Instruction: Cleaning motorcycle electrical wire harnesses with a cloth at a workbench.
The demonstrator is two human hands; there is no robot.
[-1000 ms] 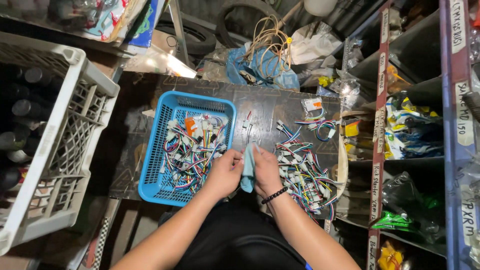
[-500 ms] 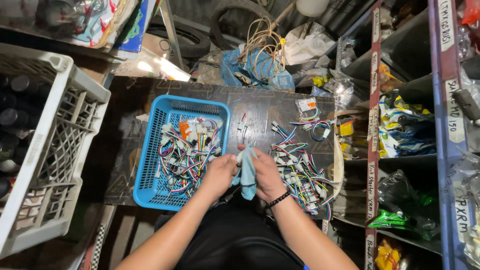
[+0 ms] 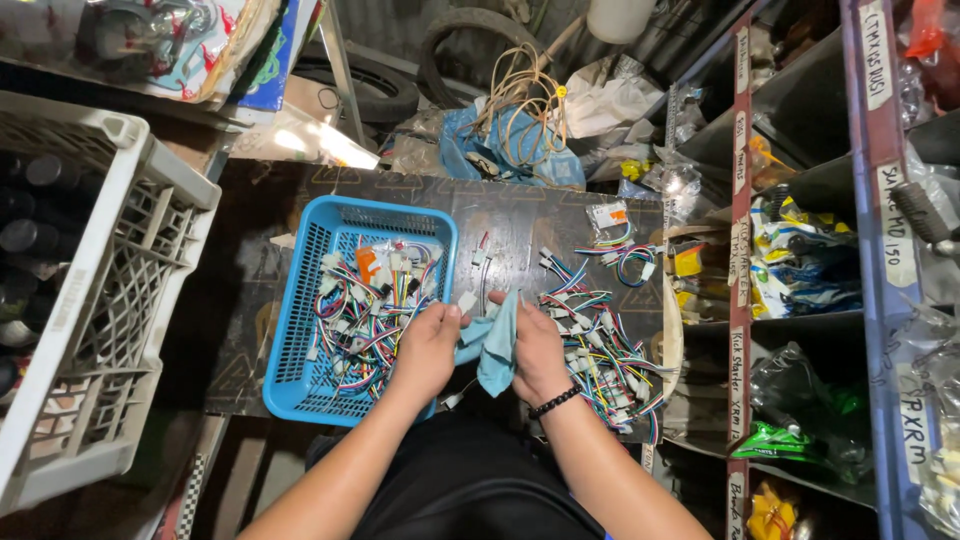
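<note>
My left hand (image 3: 428, 347) and my right hand (image 3: 537, 352) meet over the front of a dark board (image 3: 520, 225). Both grip a light blue cloth (image 3: 496, 345) that hangs between them. A white connector (image 3: 467, 301) with wires sticks out of the cloth near my left fingers. A blue plastic basket (image 3: 300, 330) full of coloured wire harnesses with white plugs sits just left of my left hand. A loose pile of the same harnesses (image 3: 600, 350) lies to the right of my right hand. A black band circles my right wrist.
A white plastic crate (image 3: 110, 290) holding dark bottles stands at the left. Metal shelves (image 3: 740, 250) with bagged parts rise on the right. Behind the board lie a blue bag (image 3: 490, 140), a bundle of tan cable (image 3: 520, 90) and a tyre (image 3: 470, 30).
The cloth has spread out wider between my hands. Both hands have shifted slightly toward me and a white connector now shows at my left fingers.
</note>
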